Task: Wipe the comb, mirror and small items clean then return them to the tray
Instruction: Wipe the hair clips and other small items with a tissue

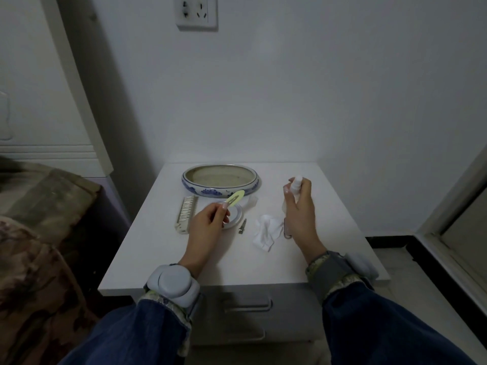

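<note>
My left hand (210, 219) pinches a pale yellow-green hair clip (235, 197) and holds it up over a round white mirror (235, 216) lying on the nightstand. My right hand (299, 204) grips a small white spray bottle (296, 184) upright, its nozzle turned toward the clip. A white comb (187, 214) lies left of the mirror. A small metal clip (242, 226) lies right of the mirror. A crumpled white cloth (266, 230) sits between my hands. The blue-and-white oval tray (220, 187) stands at the back with nothing showing in it.
The white nightstand top (237, 259) ends at a front edge above drawers with metal handles (247, 305). A bed with a patterned cover (34, 233) is on the left. The wall and a socket (196, 11) are behind. A thin metal item (287, 230) lies partly under my right hand.
</note>
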Demonstrator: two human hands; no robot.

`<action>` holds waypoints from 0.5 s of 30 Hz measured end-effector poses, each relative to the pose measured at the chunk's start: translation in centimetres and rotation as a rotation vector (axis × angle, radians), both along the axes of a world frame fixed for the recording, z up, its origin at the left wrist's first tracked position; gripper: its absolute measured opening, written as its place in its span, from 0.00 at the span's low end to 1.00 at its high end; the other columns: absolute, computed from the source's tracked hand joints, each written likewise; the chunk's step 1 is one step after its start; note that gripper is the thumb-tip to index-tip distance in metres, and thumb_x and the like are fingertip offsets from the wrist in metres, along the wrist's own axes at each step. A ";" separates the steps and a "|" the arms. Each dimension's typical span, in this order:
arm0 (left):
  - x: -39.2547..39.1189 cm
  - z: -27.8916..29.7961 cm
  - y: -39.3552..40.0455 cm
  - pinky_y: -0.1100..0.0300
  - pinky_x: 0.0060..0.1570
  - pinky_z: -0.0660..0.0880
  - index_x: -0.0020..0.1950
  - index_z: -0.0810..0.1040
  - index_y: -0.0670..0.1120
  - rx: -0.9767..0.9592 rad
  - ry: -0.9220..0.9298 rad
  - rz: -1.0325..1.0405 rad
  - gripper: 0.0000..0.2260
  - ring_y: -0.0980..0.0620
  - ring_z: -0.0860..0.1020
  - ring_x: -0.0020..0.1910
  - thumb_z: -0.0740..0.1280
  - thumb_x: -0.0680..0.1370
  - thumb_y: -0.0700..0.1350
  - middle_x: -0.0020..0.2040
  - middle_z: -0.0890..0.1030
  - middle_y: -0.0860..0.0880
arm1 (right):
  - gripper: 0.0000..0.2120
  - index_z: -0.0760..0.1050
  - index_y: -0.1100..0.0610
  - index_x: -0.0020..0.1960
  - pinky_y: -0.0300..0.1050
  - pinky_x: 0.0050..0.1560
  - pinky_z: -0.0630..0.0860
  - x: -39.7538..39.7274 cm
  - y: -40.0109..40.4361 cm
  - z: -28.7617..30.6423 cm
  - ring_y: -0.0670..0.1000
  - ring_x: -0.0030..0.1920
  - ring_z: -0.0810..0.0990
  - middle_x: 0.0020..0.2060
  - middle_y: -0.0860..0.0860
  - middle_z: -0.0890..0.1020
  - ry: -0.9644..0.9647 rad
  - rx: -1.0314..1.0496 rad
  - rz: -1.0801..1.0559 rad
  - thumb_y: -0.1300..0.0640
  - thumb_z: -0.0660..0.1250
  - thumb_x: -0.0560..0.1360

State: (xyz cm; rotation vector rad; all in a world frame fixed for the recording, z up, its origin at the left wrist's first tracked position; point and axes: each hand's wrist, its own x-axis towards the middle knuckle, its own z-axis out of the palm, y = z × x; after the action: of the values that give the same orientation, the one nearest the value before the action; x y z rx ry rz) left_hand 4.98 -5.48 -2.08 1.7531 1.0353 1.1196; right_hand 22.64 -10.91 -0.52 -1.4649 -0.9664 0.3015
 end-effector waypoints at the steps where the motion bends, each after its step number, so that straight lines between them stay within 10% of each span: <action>1: 0.0 0.0 0.0 0.73 0.34 0.68 0.41 0.77 0.45 0.000 -0.002 0.001 0.12 0.57 0.72 0.34 0.59 0.81 0.46 0.35 0.76 0.51 | 0.08 0.66 0.58 0.59 0.31 0.40 0.68 0.2 0.0 0.0 0.39 0.42 0.72 0.44 0.44 0.73 -0.011 0.004 -0.021 0.59 0.56 0.80; 15: 0.0 0.2 -0.2 0.72 0.34 0.68 0.40 0.76 0.45 -0.009 0.001 0.004 0.12 0.56 0.72 0.34 0.59 0.81 0.45 0.34 0.76 0.50 | 0.23 0.61 0.53 0.72 0.46 0.65 0.67 2.7 0.4 -1.1 0.54 0.66 0.70 0.67 0.55 0.70 0.102 -0.072 -0.167 0.63 0.60 0.78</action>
State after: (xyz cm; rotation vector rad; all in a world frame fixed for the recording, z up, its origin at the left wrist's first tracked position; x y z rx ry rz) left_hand 4.99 -5.68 -1.93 1.7460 1.0436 1.1150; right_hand 25.31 -10.47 -1.58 -1.5704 -0.7526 0.2882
